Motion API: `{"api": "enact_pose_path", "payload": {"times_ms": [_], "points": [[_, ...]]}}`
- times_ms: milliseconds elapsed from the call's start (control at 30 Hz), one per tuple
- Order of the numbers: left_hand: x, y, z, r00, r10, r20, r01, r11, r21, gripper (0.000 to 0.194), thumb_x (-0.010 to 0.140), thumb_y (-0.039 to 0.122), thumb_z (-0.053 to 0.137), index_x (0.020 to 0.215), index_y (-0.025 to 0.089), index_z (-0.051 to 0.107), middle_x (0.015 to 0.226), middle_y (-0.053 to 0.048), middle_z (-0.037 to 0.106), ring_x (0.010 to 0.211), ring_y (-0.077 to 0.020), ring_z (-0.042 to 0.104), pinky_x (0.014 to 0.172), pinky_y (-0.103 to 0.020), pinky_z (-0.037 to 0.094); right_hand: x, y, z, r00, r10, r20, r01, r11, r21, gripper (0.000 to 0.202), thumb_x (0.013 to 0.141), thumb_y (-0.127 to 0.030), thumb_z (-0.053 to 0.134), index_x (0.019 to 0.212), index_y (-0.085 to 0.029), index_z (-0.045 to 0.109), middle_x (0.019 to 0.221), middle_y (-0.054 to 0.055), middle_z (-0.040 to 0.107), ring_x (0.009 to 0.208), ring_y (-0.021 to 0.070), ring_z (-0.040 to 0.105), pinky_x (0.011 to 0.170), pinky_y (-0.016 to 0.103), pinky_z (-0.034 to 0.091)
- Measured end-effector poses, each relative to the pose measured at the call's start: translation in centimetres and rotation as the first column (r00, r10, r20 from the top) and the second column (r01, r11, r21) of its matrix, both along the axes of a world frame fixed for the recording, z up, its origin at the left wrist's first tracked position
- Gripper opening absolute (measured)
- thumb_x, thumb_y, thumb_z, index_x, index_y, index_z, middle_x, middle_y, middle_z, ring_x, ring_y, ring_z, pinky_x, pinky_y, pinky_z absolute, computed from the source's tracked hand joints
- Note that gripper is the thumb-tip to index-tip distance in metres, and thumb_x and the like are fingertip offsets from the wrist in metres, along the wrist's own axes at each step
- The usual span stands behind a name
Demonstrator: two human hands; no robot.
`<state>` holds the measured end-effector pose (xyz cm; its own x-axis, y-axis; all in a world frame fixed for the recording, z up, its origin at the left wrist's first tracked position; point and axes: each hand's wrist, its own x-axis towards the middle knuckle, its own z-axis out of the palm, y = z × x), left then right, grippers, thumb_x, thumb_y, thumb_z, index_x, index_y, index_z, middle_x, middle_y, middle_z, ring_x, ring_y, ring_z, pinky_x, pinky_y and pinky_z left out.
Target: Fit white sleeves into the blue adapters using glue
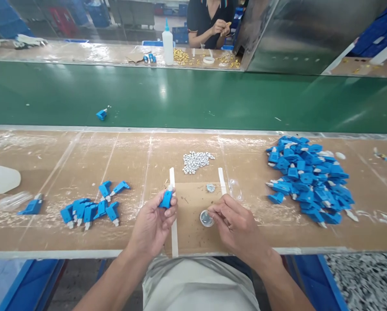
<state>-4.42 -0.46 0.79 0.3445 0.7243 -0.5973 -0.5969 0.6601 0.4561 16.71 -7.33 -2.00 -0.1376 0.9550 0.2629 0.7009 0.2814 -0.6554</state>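
Gripping one blue part (166, 200) in the left hand (154, 222), between thumb and fingers, pale tip outward, over the counter (167, 149) and near the left tape strip (174, 239). Right hand (235, 219) down at a small round dish (206, 219), fingers bunched, fingertips right at the rim. Can't tell about anything thin pinched in there (way too small to make out), so no call on a grip. Just beyond the dish, a clear lump (210, 188) with a thin stick, close to the right tape strip (221, 177). Farther out, a loose pile of tiny silvery pieces (196, 163), roughly between the two strips. Well off to the right, a big heap of blue parts (309, 181), all piled on each other. Over to the left, a smaller cluster of the same (90, 212), plus a lone one farther over beside a clear plastic piece (14, 201). Past the counter edge, a long green surface (193, 97) with a single blue part on top. Across from that, a co-worker (203, 19) with both hands at something small and gold-coloured, near a white bottle (168, 46) with a blue nozzle and scattered gold-coloured bits (180, 56).
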Motion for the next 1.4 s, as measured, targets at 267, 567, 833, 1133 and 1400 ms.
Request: {"api": "enact_pose_path", "payload": {"times_ms": [267,567,833,1133,1400], "points": [[0.8,-0.5,-0.7,0.998,-0.004,0.063,0.0,0.998,0.062,0.02,0.086,0.004,0.065,0.105,0.008,0.071,0.098,-0.01,0.069,0.085,-0.0131,0.068,0.08,-0.019,0.058,-0.3,-0.4,0.1,0.994,0.091,0.06,-0.089,0.996,-0.024,0.023,0.102,-0.013,0.048,0.097,-0.022,0.068,0.085,0.007,0.06,0.072,0.02,0.059,0.064,0.03,0.048],[1.0,-1.0,-1.7,0.973,-0.216,0.076,0.199,0.962,0.186,0.025,0.091,0.025,0.069,0.109,0.009,0.071,0.101,-0.013,0.074,0.089,-0.0172,0.073,0.081,-0.021,0.059,1.3,-0.5,1.1,0.969,-0.077,-0.236,0.044,0.989,-0.142,0.016,0.105,-0.027,0.05,0.098,-0.023,0.063,0.092,0.005,0.063,0.077,0.0203,0.06,0.068,0.033,0.047],[2.6,-1.6,-1.4,0.92,-0.377,0.109,0.359,0.92,0.155,0.027,0.09,0.028,0.071,0.104,0.005,0.074,0.09,-0.013,0.072,0.081,-0.0154,0.071,0.071,-0.018,0.059,1.0,-0.8,4.2,0.813,-0.258,-0.522,0.255,0.964,-0.08,0.009,0.102,-0.027,0.059,0.097,-0.022,0.066,0.096,0.006,0.069,0.062,0.0153,0.061,0.057,0.03,0.053],[3.1,-2.0,-1.3,0.902,-0.422,0.093,0.402,0.898,0.178,0.025,0.09,0.029,0.07,0.094,0.005,0.075,0.085,-0.01,0.067,0.072,-0.0114,0.066,0.066,-0.017,0.058,-0.5,-0.9,4.1,0.898,-0.149,-0.413,0.192,0.979,0.065,0.012,0.102,-0.016,0.056,0.107,-0.024,0.063,0.103,0.006,0.068,0.073,0.0178,0.065,0.07,0.034,0.056],[3.0,-2.0,-1.1,0.897,-0.432,0.092,0.41,0.892,0.193,0.024,0.091,0.029,0.069,0.089,0.005,0.073,0.081,-0.007,0.062,0.07,-0.0095,0.061,0.066,-0.017,0.056,-0.6,-0.9,3.6,0.914,-0.134,-0.384,0.164,0.985,0.045,0.015,0.103,-0.015,0.055,0.11,-0.026,0.063,0.105,0.005,0.067,0.082,0.0192,0.066,0.077,0.037,0.056]]}}
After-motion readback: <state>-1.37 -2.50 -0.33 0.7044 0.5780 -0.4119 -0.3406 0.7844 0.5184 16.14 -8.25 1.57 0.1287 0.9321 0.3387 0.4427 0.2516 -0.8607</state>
